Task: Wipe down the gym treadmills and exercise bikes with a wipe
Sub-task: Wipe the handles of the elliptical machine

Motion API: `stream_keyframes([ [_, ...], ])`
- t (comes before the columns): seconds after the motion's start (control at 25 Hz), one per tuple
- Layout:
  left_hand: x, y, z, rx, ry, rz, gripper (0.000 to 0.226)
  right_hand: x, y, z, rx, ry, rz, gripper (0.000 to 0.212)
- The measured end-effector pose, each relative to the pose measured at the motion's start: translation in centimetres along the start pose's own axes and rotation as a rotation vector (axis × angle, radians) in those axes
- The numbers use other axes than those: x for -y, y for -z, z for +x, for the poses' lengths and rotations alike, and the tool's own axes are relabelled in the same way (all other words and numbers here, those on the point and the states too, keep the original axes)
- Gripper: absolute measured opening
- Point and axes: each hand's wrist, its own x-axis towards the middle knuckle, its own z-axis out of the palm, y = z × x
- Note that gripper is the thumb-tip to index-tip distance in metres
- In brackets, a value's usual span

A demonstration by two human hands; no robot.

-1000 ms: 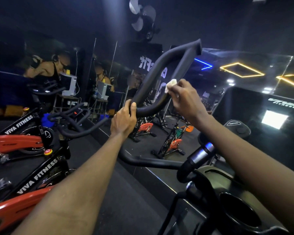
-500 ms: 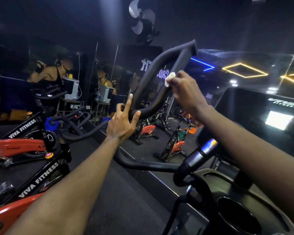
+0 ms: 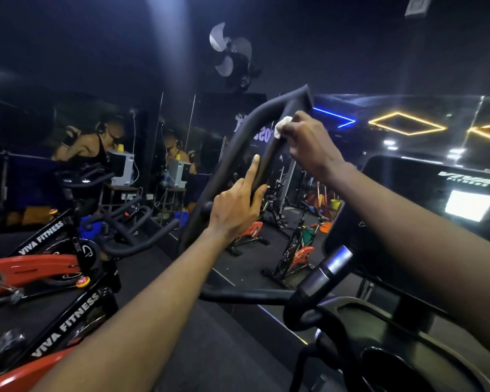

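A black looped handlebar (image 3: 239, 140) rises from the exercise machine in front of me. My right hand (image 3: 311, 144) pinches a small white wipe (image 3: 281, 126) against the upper part of the bar's right limb. Lower down, my left hand (image 3: 236, 205) touches the same limb with its index finger straight along the bar and its thumb hooked at the bar's edge. The machine's dark console (image 3: 425, 193) with a lit white screen (image 3: 468, 205) sits at the right.
Red and black spin bikes (image 3: 40, 267) marked VIVA FITNESS stand close on the left. A mirror wall (image 3: 266, 222) ahead reflects more bikes. A chrome-banded grip (image 3: 327, 271) and a cup holder (image 3: 391, 369) lie below my right arm. A fan (image 3: 231, 50) hangs on the wall above.
My left hand has let go of the lower bar, opened and slid up along it. My right hand with the wipe has moved a little higher on the bar.
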Motion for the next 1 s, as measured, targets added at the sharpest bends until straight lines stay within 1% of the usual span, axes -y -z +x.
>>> stream_keyframes([
  [0.08, 0.5, -0.3, -0.1, -0.025, -0.018, -0.003, 0.063, -0.7, 0.5, 0.8, -0.006, -0.004, -0.020, 0.021],
  [0.24, 0.6, -0.7, -0.1, -0.043, -0.036, -0.010, 0.062, -1.9, 0.3, 2.8, -0.150, -0.178, -0.001, 0.021],
  [0.28, 0.6, -0.6, 0.0, -0.043, -0.035, -0.003, 0.062, -1.5, 0.0, 2.7, -0.140, -0.177, -0.008, 0.020],
  [0.32, 0.7, -0.6, 0.0, -0.041, -0.031, 0.005, 0.062, -1.3, -0.1, 2.5, -0.104, -0.136, -0.024, 0.019],
  [0.44, 0.3, -0.3, 0.0, -0.011, -0.004, 0.018, 0.063, -1.8, 1.2, 2.3, 0.061, 0.036, -0.095, 0.019],
  [0.48, 0.2, -0.1, 0.0, 0.003, 0.002, 0.010, 0.064, -2.4, 1.7, 2.8, 0.054, 0.043, -0.124, 0.020],
  [0.6, 0.2, 0.0, 0.1, 0.019, -0.002, -0.006, 0.064, -4.4, 2.4, 4.5, -0.076, -0.068, -0.121, 0.020],
  [0.76, 0.4, -0.1, 0.3, 0.013, -0.005, -0.018, 0.064, -4.3, 1.2, 5.3, -0.103, -0.113, -0.173, 0.019],
  [0.88, 0.4, -0.1, 0.2, 0.031, 0.016, -0.013, 0.063, -3.5, 0.6, 6.1, -0.078, -0.167, -0.230, 0.018],
  [1.0, 0.6, 0.3, 0.3, 0.087, 0.017, -0.087, 0.056, -2.9, 0.5, 7.1, -0.016, -0.167, -0.277, 0.015],
])
